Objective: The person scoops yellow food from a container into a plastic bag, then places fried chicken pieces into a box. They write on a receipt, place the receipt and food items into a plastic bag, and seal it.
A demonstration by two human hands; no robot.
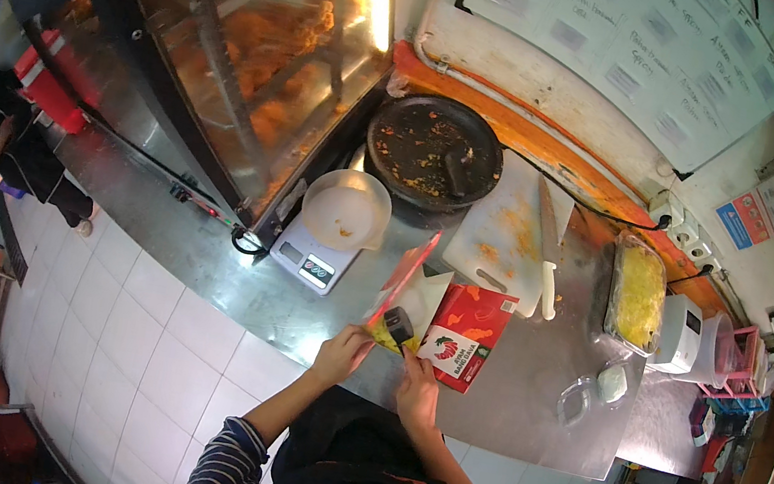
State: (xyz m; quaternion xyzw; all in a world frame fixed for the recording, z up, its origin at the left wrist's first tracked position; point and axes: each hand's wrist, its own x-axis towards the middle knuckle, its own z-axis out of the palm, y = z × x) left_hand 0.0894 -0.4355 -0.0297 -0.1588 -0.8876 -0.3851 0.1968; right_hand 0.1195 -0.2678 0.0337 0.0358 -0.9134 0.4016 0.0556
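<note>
In front of me on the steel counter stands an open red cardboard food box (471, 328), its printed lid folded out to the right and another flap raised on the left. Inside it are white paper (420, 297) and some yellow food (382, 333), perhaps rice. My left hand (344, 353) pinches the box's near left edge. Closed around the handle of a black spoon (399, 325) is my right hand (417, 390); the spoon's head rests over the box's inside. My fingertips partly cover the near rim.
A kitchen scale (305, 263) carries a pale bowl (345, 211). Behind are a black stone mortar (389, 163) and a stained cutting board (497, 221) with a knife (546, 242). A glass food warmer (255, 49) stands left, a yellow-filled tray (638, 297) right. Someone stands far left.
</note>
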